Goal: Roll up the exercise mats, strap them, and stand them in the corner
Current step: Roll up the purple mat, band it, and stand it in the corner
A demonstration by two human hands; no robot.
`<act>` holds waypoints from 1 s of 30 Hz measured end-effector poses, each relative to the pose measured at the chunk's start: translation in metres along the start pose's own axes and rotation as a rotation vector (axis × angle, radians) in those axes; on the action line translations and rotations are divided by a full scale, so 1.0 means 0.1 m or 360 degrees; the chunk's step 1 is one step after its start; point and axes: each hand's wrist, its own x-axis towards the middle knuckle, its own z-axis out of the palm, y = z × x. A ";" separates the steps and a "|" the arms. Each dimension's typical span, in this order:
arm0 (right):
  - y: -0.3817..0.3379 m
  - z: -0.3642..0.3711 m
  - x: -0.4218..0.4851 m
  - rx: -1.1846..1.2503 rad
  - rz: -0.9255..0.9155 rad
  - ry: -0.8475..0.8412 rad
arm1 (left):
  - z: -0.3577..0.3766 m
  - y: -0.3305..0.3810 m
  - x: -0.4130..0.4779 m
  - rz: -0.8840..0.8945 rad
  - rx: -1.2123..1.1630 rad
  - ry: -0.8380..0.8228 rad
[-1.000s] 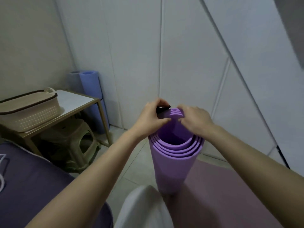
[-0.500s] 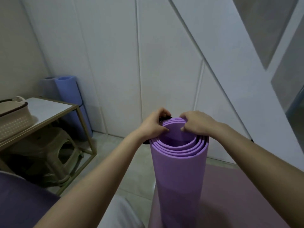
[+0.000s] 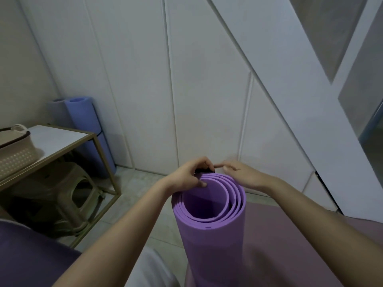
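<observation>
A rolled purple mat (image 3: 215, 241) stands upright in front of me, its open spiral end facing up. My left hand (image 3: 190, 175) grips the far left rim of the roll, thumb inside the outer layer, fingers curled over a black strap (image 3: 204, 170) at the back edge. My right hand (image 3: 242, 176) rests on the far right rim with fingers bent, its fingertips close to the strap; whether they pinch it I cannot tell. Two rolled blue mats (image 3: 87, 125) stand in the far left corner against the wall.
A pink mat (image 3: 290, 235) lies flat on the floor to the right. On the left stands a gold-framed side table (image 3: 62, 139) with a beige basket (image 3: 14, 150) on it and a stool (image 3: 68, 195) beneath. White panelled wall behind.
The roll has come closer and tilted toward me, showing more of its open end. My right hand has slid off the inner layers to the back rim. The view has shifted slightly.
</observation>
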 end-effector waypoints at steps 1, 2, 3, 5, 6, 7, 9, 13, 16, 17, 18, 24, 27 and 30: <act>0.00 0.03 -0.01 0.0184 0.0015 -0.0103 | 0.01 0.01 -0.01 0.0004 -0.0021 -0.0032; 0.01 0.05 -0.02 0.0365 0.0028 -0.0191 | 0.01 0.03 -0.02 0.0011 -0.0040 -0.0060; 0.01 0.08 -0.03 0.0499 0.0024 -0.0232 | 0.01 0.04 -0.03 0.0011 -0.0059 -0.0072; 0.03 0.10 -0.03 0.0611 -0.0018 -0.0236 | -0.01 0.04 -0.06 0.0004 -0.0112 -0.0074; 0.05 0.11 -0.02 0.0613 -0.0028 -0.0223 | -0.02 0.04 -0.09 0.0004 -0.0137 -0.0078; 0.05 0.13 -0.01 0.0570 -0.0032 -0.0208 | -0.03 0.02 -0.10 -0.0004 -0.0154 -0.0086; 0.06 0.15 0.01 0.0479 -0.0053 -0.0126 | -0.05 0.02 -0.14 -0.0026 -0.0182 -0.0097; -0.02 0.19 0.04 0.1202 -0.0088 0.0340 | -0.04 0.00 -0.16 -0.0128 -0.0274 0.0073; -0.08 0.19 -0.02 0.1603 -0.0063 0.0472 | 0.00 -0.04 -0.14 -0.0160 -0.0293 0.0175; -0.08 0.19 -0.04 0.1499 -0.0058 0.0508 | 0.00 -0.06 -0.13 -0.0161 -0.0293 0.0177; -0.06 0.19 -0.06 0.1389 -0.0043 0.0534 | 0.00 -0.07 -0.12 -0.0157 -0.0282 0.0181; 0.04 0.21 -0.24 0.1270 -0.0018 0.0425 | 0.01 -0.14 -0.02 -0.0158 -0.0191 0.0491; 0.02 0.19 -0.27 0.1147 -0.0083 0.0367 | 0.04 -0.18 0.10 -0.0206 -0.0014 0.0750; 0.08 0.10 -0.35 0.0768 -0.0205 0.0174 | 0.01 -0.20 0.20 -0.0286 0.0084 0.0896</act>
